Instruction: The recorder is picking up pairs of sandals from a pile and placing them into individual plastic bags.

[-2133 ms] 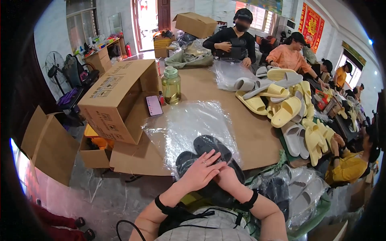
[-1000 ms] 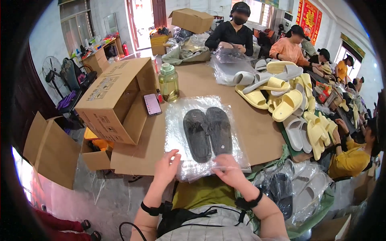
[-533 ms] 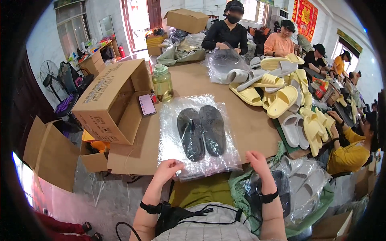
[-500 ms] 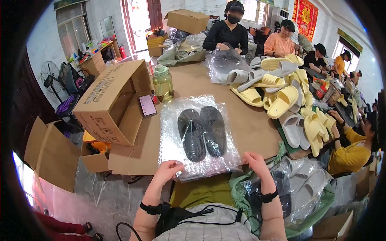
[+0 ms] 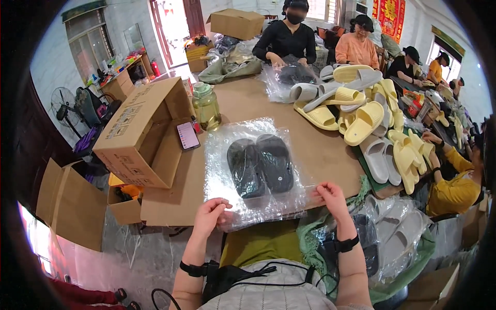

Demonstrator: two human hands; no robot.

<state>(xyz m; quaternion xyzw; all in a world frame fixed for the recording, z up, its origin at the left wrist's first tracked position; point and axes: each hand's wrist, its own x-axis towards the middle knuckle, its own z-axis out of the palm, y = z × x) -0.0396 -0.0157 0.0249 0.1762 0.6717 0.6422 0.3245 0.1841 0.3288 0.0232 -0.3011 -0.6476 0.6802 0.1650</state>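
Observation:
A clear plastic bag lies flat near the table's front edge, with a pair of black slippers side by side in it. My left hand pinches the bag's near left edge, thumb against fingers. At the near right, my right hand has a stretched corner of the same bag between thumb and fingertips. The bag's near edge spreads between both hands, and more plastic layers seem to lie beneath it.
On the left stand an open cardboard box, a phone and a green bottle. Yellow slippers and grey ones pile up at the right. Bagged slippers sit in a green sack by my right arm. Co-workers work around the table.
My right hand has moved up slightly and now pulls the bag's near right corner outward. My left hand has shifted slightly left and up. The slippers' toe-to-heel shape shows more plainly through the plastic.

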